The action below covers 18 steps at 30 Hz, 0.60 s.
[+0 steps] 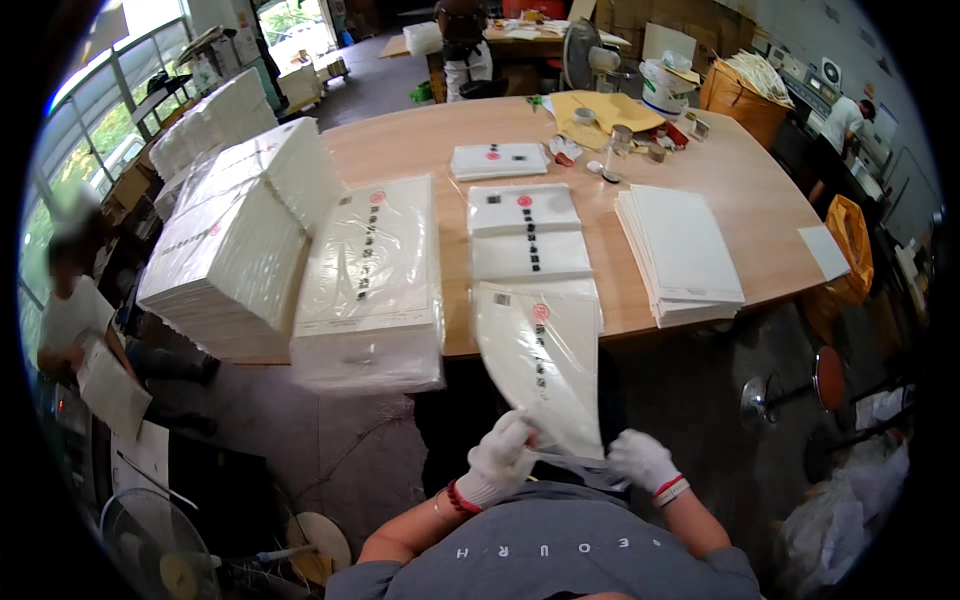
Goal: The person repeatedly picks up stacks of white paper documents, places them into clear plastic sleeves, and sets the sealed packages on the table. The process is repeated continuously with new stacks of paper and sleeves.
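A white envelope-like sheet in a clear plastic sleeve (560,375) hangs over the table's near edge toward me, its lower end narrowed between my hands. My left hand (503,458), in a white glove, is closed on the sleeve's left lower edge. My right hand (642,460), also gloved, is closed at the sleeve's clear plastic end on the right. Fingertips of both are partly hidden. Behind it on the table lie flat printed plastic bags (530,235). A pile of bagged printed sheets (370,260) stands to their left, and a stack of plain white sheets (685,250) to their right.
Tall wrapped stacks (225,240) fill the left of the wooden table (400,140). Folded bags (498,160), a glass jar (617,150) and yellow paper (600,112) lie farther back. A stool (827,378) and a fan (160,550) stand nearby. A person (85,310) holds sheets at left.
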Tool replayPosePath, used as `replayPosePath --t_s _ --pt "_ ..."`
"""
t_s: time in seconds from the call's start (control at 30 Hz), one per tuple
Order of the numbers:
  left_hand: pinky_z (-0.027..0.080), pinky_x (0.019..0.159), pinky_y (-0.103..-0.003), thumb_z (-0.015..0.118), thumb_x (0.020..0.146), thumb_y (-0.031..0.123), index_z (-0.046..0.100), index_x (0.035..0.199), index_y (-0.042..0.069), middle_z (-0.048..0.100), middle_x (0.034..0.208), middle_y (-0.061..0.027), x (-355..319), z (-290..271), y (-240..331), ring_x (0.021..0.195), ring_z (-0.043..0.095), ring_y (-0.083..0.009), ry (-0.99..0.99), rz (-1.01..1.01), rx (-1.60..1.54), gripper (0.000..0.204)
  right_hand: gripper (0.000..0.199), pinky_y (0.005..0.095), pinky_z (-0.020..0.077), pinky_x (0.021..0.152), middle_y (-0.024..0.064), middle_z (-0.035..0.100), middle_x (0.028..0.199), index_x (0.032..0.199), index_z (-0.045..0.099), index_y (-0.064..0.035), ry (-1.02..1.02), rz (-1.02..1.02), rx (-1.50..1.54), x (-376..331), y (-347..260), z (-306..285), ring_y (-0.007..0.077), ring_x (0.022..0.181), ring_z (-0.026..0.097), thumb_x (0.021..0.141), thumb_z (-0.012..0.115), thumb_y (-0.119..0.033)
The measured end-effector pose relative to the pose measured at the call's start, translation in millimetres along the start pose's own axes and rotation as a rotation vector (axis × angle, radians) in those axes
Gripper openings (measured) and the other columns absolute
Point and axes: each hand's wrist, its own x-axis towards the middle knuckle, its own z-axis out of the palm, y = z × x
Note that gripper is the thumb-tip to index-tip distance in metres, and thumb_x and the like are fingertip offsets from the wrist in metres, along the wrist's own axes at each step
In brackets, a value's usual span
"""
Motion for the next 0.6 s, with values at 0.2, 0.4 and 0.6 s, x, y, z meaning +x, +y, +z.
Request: replayPosePath --t_s 0.2,0.4,0.6 --pt "0.042 0.052 -0.032 0.053 0.07 -0.003 0.046 0.068 0.006 0.052 0.071 -0.0089 17.3 -73.0 25.2 0.061 0.053 -0.0231 0.355 0.408 0.261 0.011 0.037 0.0269 0.0471 0.074 0.0112 0.058 0.103 0.116 0.049 0.0033 0.431 0.136 1.604 84.3 -83.1 -46.9 0.0152 0.088 0.055 0.088 0.056 -0.019" --pt "0.038 0.062 -0.022 0.039 0.082 0.002 0.05 0.079 0.002 0.047 0.077 -0.0021 37.1 -165.1 -86.5 0.069 0.043 -0.0091 1.105 0.243 -0.291 0.012 0.027 0.0346 0.0552 0.069 0.0128 0.058 0.097 0.112 0.049 0.0037 -0.071 -0.138 1.993 241.5 -130.3 -97.4 0.0207 0.087 0.061 0.088 0.045 -0.008" --pt "0.042 0.076 -0.03 0.043 0.083 0.008 0.051 0.107 -0.001 0.052 0.102 -0.0104 6.2 -231.9 -225.6 0.084 0.049 -0.0178 1.207 -0.291 0.167 0.027 0.026 0.0273 0.0516 0.052 0.0002 0.049 0.066 0.11 0.05 0.0002 -0.038 -0.057 1.647 268.2 -182.1 -71.6 0.0086 0.051 0.048 0.09 0.048 -0.016"
